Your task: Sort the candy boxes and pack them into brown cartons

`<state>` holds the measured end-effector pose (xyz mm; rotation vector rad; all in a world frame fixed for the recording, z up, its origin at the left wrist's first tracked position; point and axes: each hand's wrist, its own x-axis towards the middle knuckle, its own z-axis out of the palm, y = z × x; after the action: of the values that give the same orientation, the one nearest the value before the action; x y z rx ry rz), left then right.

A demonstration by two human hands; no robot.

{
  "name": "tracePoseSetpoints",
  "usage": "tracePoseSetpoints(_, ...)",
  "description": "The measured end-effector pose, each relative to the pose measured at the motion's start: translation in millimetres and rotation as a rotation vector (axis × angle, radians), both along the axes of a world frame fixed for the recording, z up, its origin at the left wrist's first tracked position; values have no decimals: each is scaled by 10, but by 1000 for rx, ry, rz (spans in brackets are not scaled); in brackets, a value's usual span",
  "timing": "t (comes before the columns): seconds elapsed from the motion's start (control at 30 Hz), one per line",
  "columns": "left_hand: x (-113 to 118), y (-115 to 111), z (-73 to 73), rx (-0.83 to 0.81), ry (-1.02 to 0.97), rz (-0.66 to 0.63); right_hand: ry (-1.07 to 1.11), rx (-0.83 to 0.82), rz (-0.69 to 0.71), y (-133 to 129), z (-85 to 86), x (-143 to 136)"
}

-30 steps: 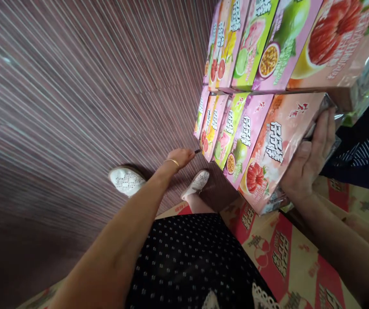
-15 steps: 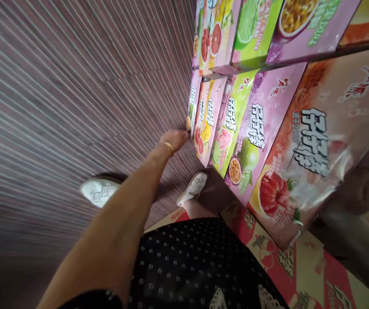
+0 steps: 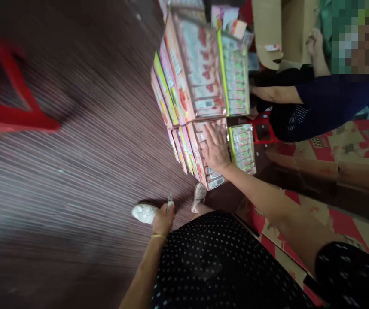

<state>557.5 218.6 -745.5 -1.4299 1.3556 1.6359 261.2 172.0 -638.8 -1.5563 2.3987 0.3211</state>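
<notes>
My left hand (image 3: 164, 221) is closed around a small pale tool with a metallic tip (image 3: 170, 201), above my white shoe (image 3: 144, 213). Its exact kind is too blurred to make out. Fingers spread, my right hand (image 3: 215, 148) lies flat against the clear face of a pink pack of snack sticks (image 3: 217, 182) in the near row. Behind that pack stand more packs with pink, purple and green edges. A taller pink pack (image 3: 200, 73) and a green-edged pack (image 3: 235, 75) belong to the adjoining row.
A red plastic frame (image 3: 19, 116) stands on the striped floor (image 3: 90, 163) at left. Printed red and tan cartons (image 3: 316, 219) lie along the right. Another person's forearm (image 3: 279, 93) reaches toward the packs from the right, near an open cardboard box (image 3: 268, 30).
My view has drawn back from the packs. My left hand has come away from their lower edge toward my body, showing the small tool. My right hand is now plainly visible on the front pack.
</notes>
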Motion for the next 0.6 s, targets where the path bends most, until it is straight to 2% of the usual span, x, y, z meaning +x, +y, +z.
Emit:
tracePoseSetpoints(0.07, 216, -122, 402, 24, -20, -33, -78, 28, -32, -46, 148, 19)
tracePoseSetpoints(0.13, 412, -305, 751, -5, -47, -92, -153, 27, -55, -29, 365, 69)
tracePoseSetpoints(0.2, 570, -533, 1036, -33, -86, -141, -182, -2, -106, 94, 605, 141)
tracePoseSetpoints(0.27, 673, -781, 1256, -72, -135, -176, -146, -51, -238, 328, 806, 210)
tracePoseSetpoints(0.33, 711, -1017, 1414, -128, -172, -187, -82, -78, -452, 627, 916, 229)
tracePoseSetpoints(0.43, 624, -1279, 1559, -179, -191, -158, -37, -31, -809, 1053, 902, 75)
tracePoseSetpoints(0.53, 321, -1357, 1642, -215, -167, -103, -120, 56, -1074, 1322, 759, -286)
tracePoseSetpoints(0.6, -16, -1305, 1680, -286, -89, -87, -270, 119, -1151, 1409, 651, -550)
